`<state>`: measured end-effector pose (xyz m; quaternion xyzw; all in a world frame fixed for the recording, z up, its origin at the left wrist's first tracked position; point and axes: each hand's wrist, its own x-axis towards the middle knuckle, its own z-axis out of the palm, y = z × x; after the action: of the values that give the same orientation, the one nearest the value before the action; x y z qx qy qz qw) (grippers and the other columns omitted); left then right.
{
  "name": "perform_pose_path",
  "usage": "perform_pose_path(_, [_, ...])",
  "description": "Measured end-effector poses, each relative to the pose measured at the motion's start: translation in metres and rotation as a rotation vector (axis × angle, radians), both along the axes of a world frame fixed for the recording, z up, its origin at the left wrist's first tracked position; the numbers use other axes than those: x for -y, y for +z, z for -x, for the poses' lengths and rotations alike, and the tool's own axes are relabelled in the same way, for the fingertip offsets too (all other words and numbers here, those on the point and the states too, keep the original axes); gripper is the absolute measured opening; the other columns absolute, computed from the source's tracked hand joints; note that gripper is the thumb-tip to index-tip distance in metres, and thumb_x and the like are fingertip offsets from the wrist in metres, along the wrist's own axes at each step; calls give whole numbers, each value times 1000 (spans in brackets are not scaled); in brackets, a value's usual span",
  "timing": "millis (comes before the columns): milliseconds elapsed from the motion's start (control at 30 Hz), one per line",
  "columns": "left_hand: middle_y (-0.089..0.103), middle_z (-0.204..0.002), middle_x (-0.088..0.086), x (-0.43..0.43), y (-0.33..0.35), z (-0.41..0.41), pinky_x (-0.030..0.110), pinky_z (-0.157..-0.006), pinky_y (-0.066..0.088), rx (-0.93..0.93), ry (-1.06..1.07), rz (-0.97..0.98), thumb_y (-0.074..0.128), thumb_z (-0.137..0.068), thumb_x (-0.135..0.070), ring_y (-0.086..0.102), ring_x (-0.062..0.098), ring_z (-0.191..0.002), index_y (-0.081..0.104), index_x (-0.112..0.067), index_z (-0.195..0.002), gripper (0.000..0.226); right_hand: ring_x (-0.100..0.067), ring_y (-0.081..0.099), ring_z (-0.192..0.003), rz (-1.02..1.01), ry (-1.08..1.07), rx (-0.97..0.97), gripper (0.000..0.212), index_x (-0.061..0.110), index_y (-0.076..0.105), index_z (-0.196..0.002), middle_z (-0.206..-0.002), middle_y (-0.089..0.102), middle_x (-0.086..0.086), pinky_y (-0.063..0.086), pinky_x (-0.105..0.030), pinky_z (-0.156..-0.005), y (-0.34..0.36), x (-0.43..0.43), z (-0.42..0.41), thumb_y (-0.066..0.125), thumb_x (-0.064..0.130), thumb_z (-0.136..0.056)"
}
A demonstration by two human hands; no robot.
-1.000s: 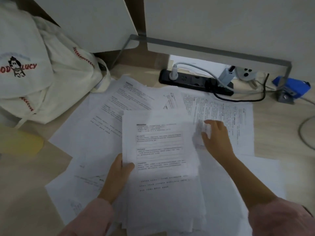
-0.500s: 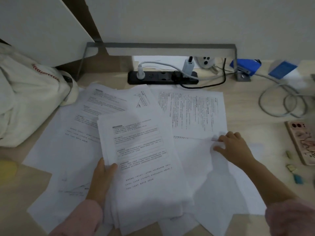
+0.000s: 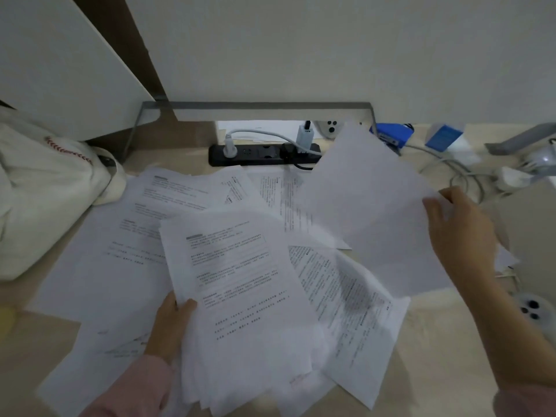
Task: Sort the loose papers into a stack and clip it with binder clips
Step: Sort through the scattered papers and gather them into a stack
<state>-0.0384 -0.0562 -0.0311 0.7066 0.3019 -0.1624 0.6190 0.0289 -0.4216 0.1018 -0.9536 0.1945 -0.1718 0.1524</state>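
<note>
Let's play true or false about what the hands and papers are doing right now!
1. The right hand holds up a sheet. True.
2. The left hand is empty. False: it grips the paper stack.
3. A black power strip lies behind the papers. True.
4. All papers are already stacked. False: loose sheets are scattered over the desk.
5. A clip is on the stack. False: none is visible.

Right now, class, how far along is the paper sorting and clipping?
Done: a partial stack is gathered in the left hand. In hand: the right hand lifts one sheet off the desk, apparently to add. Left: several loose papers lie spread out, the stack is uneven, and no binder clip is on it.
</note>
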Motion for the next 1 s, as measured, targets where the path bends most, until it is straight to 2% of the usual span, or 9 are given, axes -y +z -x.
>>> perform_pose_path(200, [55, -127, 18, -2, -3, -2, 35, -88, 40, -53, 11, 2, 48, -92, -3, 50, 22, -98, 45, -3, -132, 40, -20, 48, -71, -62, 251, 57, 15, 11, 57, -93, -80, 54, 1, 31, -29, -60, 18, -68, 18, 48, 23, -93])
perform_pose_path(367, [55, -127, 18, -4, -3, 3, 39, -95, 42, -71, 57, 68, 50, -91, -3, 52, 23, -101, 47, -4, -131, 40, -18, 48, -60, -92, 484, -94, 12, 13, 57, -87, -76, 60, -1, 24, -19, -44, -31, -132, 33, 49, 20, -93])
perform_pose_path(467, [59, -118, 12, -3, -1, 7, 35, -91, 44, -83, 70, 135, 51, -91, -7, 56, 23, -97, 48, -10, -130, 39, -19, 54, -66, -136, 571, -226, 18, 13, 55, -91, -81, 60, -1, 29, -25, -46, -68, -161, 45, 42, 25, -96])
perform_pose_path(600, [62, -116, 7, -4, -2, 10, 34, -90, 46, -83, 80, 208, 52, -91, -10, 60, 20, -98, 51, -15, -128, 37, -13, 45, -67, -193, 628, -340, 23, 12, 53, -96, -81, 52, 2, 22, -15, -48, -104, -184, 59, 34, 25, -98])
perform_pose_path(700, [64, -117, 4, -3, -1, 14, 37, -93, 47, -81, 76, 211, 53, -92, -18, 61, 21, -103, 54, -19, -128, 36, -14, 46, -70, -244, 644, -426, 25, 12, 53, -99, -81, 50, 2, 32, -26, -54, -121, -197, 69, 32, 24, -98])
perform_pose_path(767, [67, -115, 1, -2, 1, 16, 38, -94, 48, -72, 71, 200, 55, -90, -29, 63, 19, -104, 57, -24, -124, 34, -16, 53, -76, -337, 635, -470, 24, 13, 56, -100, -87, 59, -2, 41, -28, -65, -127, -205, 72, 36, 25, -98])
perform_pose_path(867, [67, -118, -7, 0, 2, 17, 41, -99, 47, -64, 40, 199, 60, -80, -53, 63, 15, -108, 57, -34, -123, 47, -11, 62, -89, -670, 623, -569, 22, 17, 61, -104, -100, 67, 1, 47, -19, -79, -126, -213, 73, 45, 28, -95])
perform_pose_path(933, [66, -116, -9, 2, 2, 17, 35, -92, 50, -45, 22, 181, 64, -79, -50, 63, 13, -105, 55, -33, -123, 48, -12, 64, -93, -864, 616, -650, 20, 21, 62, -105, -102, 68, 1, 50, -20, -83, -124, -214, 72, 46, 27, -95])
perform_pose_path(1000, [65, -112, -9, 7, 1, 15, 23, -76, 50, -25, 23, 141, 65, -83, -33, 62, 9, -100, 54, -28, -121, 40, -11, 64, -92, -935, 573, -639, 16, 25, 61, -100, -97, 67, 4, 49, -15, -81, -123, -206, 70, 46, 23, -95])
